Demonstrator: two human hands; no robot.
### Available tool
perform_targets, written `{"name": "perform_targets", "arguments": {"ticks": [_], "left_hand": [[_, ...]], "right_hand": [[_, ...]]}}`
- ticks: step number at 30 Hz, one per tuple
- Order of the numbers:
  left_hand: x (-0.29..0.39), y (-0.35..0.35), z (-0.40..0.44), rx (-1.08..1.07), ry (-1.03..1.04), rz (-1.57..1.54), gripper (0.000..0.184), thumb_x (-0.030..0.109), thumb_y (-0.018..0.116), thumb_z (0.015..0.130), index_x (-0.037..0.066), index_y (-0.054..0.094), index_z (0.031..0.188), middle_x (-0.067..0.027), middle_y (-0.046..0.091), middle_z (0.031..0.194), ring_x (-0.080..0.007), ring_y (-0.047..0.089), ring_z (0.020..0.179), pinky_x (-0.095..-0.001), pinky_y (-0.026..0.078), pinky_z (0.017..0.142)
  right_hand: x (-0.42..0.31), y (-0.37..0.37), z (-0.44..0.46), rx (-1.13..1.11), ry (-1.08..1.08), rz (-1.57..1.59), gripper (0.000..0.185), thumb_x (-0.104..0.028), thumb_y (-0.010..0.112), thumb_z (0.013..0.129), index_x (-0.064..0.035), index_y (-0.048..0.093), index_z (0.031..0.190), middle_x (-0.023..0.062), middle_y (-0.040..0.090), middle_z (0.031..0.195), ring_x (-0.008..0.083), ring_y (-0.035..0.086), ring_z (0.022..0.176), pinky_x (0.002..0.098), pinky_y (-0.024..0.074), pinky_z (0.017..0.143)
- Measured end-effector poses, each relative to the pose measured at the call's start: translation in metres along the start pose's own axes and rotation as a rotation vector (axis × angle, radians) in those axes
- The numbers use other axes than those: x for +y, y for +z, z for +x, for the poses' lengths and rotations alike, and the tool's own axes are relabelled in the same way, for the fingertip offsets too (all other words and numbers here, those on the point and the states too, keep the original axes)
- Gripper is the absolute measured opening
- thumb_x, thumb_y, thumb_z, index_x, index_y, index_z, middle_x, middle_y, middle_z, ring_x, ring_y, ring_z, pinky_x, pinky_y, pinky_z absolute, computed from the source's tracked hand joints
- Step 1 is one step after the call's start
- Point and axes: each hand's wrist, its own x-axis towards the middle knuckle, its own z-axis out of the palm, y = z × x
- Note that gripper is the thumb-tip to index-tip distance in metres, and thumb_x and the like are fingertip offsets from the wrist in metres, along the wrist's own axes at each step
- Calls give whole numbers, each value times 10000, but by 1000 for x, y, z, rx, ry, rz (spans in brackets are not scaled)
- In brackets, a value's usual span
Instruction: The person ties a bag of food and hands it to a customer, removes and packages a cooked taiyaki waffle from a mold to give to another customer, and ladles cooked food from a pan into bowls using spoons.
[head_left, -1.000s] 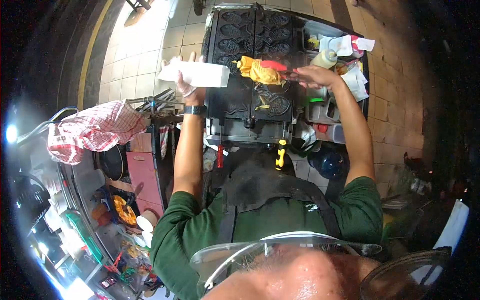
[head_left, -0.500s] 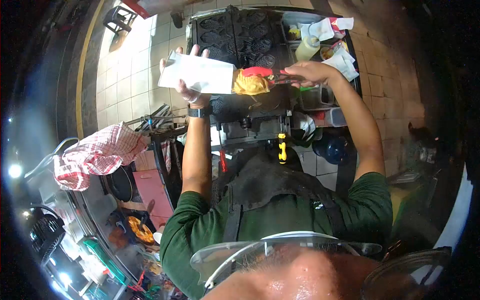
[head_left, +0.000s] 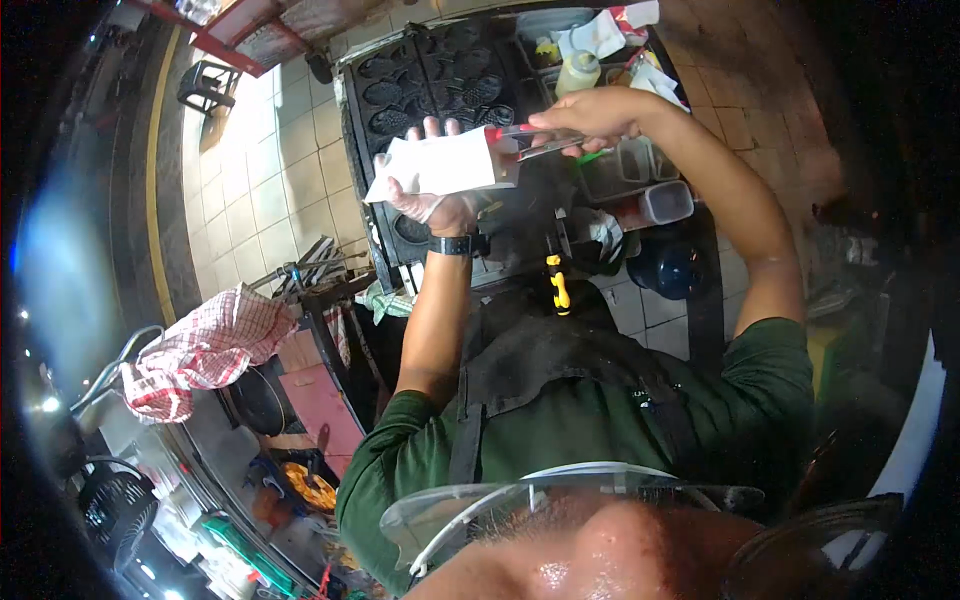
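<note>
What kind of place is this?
Probably a small food stall or snack kitchen: there's a dark griddle with fish-shaped molds, a squeeze bottle beside it, and a white paper bag in the left hand with tongs in the right hand.

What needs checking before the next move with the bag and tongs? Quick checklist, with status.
1. Left hand holds bag: ok, thumb over the paper, fingers past the far edge.
2. Right hand holds tongs: ok.
3. Tongs clear of bag: not ok, their far ends are at its right-hand end.
4. Tong tips closed on something: cannot tell, tips not clearly visible.
5. Bag contents: cannot tell, paper hides them.
6. Right hand clear of bottle: cannot tell, they look close from this angle.
</note>
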Motion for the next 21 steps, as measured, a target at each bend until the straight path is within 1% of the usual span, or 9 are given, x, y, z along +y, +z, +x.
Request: {"name": "perform_targets", "arguments": {"ticks": [2,3,4,6,8,10,13,18,21], "left_hand": [[-16,-13,-4,24,-77,-15,474,547,560,876,230,533,1227,-139,596,1222,-360,568,1168,-574,390,1077],[-19,1,-9,-39,-145,25,548,573,524,879,99,551,1152,-135,611,1152,-345,600,1083,-503,447,1026],[-16,8,-12,-50,-311,-35,621,591,492,883,24,564,1124,-139,639,1121,-361,619,1051,-497,475,982],[-29,-6,-3,298,-248,121,639,560,455,880,28,573,1215,-211,630,1191,-405,593,1138,-583,462,1005],[-25,-32,4,249,-348,60,722,566,442,871,-6,554,1298,-199,613,1247,-418,568,1170,-590,441,1035],[-17,-14,-1,358,-305,123,713,566,453,876,-12,565,1277,-207,606,1253,-424,563,1170,-599,445,1025],[3,-13,-9,332,-363,7,654,552,475,900,-3,597,1224,-215,620,1211,-421,586,1117,-620,452,1002],[13,5,-42,213,-460,-196,501,458,643,822,-2,670,1020,-272,610,1048,-415,578,993,-563,472,998],[24,8,-63,405,-500,-265,844,399,807,700,-139,396,1204,-234,532,1079,-347,566,1017,-445,503,966]], "right_hand": [[-19,0,-14,57,18,-193,585,-568,403,1014,-54,644,1156,6,591,659,45,449,439,228,327,367],[-31,2,-22,134,18,-381,591,-548,374,1026,-32,655,1089,27,608,649,68,493,444,247,364,362],[-37,4,-26,190,11,-439,577,-517,394,1026,-12,673,994,57,625,660,142,503,420,310,420,398],[-65,11,-57,297,42,-895,527,-466,442,1015,-3,679,929,94,630,665,242,564,488,373,493,522],[-43,-2,-109,644,-457,-1317,489,-423,479,1000,1,689,876,129,650,697,324,621,629,424,515,669],[-13,-25,-134,705,-82,-1248,472,-429,482,999,-44,733,890,162,700,872,344,665,791,474,509,721],[83,-50,-37,607,329,-917,287,-216,562,861,-60,753,1007,169,726,1031,313,705,958,483,562,801],[234,-55,137,711,255,-689,329,-210,542,905,1,721,1084,190,711,1100,367,695,992,501,546,833],[282,-51,198,811,166,-625,357,-261,555,935,10,695,1120,190,706,1106,365,696,980,500,550,818]]}}
